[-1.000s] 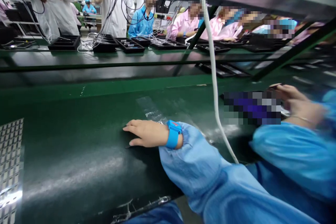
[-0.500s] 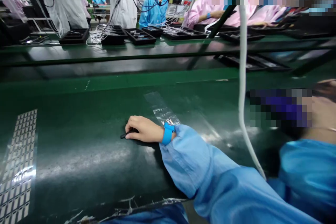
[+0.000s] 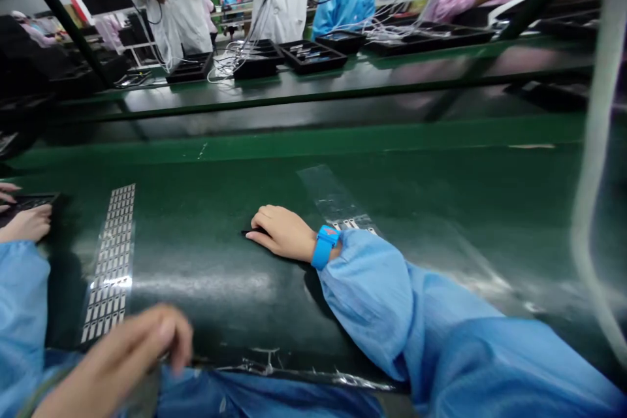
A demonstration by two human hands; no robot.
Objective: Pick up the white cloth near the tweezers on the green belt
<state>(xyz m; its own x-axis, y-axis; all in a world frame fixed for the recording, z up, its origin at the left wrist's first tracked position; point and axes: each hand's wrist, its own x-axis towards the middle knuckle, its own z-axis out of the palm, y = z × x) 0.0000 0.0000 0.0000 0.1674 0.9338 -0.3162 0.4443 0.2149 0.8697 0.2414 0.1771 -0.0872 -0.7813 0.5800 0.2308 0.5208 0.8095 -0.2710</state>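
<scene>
The right hand [image 3: 283,231] is resting on the green bench [image 3: 210,202], its fingers closing around a slim black object [image 3: 249,234] whose tip is poking out past the thumb. A blue wristband [image 3: 324,247] is circling that wrist. The left hand [image 3: 117,356] is hanging near the bench's front edge, blurred, fingers curling, and I can't tell whether it is gripping anything.

Just beyond the right sleeve [image 3: 377,294], a clear plastic strip [image 3: 321,189] is lying with a few small pale pieces showing at its near end. Over to the left, a clear sheet [image 3: 110,261] is carrying rows of pale rectangular pieces. Farther left, a co-worker's hands [image 3: 27,222] are working at a dark tray [image 3: 53,198]; its contents are showing too dimly to make out.

Across on the raised shelf [image 3: 196,99], black trays are standing in a row: the middle tray [image 3: 313,66] is holding small silvery and bluish parts, a longer tray [image 3: 416,44] is holding tangled white cables [image 3: 409,29], and loose white wires [image 3: 225,65] are trailing beside another
</scene>
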